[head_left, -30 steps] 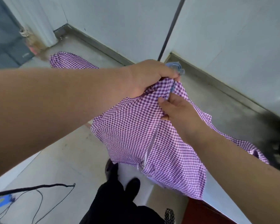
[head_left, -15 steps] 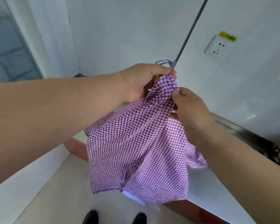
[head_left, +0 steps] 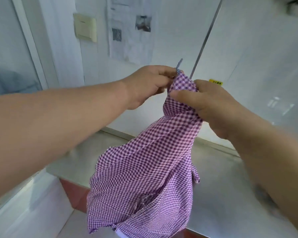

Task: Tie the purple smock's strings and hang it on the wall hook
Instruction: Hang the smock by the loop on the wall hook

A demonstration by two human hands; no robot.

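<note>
Posted papers (head_left: 130, 30) and a beige switch plate (head_left: 85, 28) are showing on the wall behind the steel surface (head_left: 217, 177). Both forearms are reaching forward, the left hand (head_left: 148, 85) pinching the purple gingham smock (head_left: 144, 172) at its top beside a blue string (head_left: 179, 63), the right hand (head_left: 208, 103) gripping the bunched fabric while it is hanging above the surface.

- The lower hem of the purple smock (head_left: 141, 177) was cut off by the bottom edge of the picture.
- The string (head_left: 179, 63) was seen only as a short grey-blue end above the left hand (head_left: 148, 85); the rest was hidden by the fingers and the bunched cloth.
- Whether the strings had been tied could not be told.
- The fingertips of the right hand (head_left: 212, 107) were buried in the cloth.
- The papers (head_left: 130, 28) on the wall were too blurred to be read.
- The yellow label (head_left: 215, 82) was half hidden behind the right hand.
</note>
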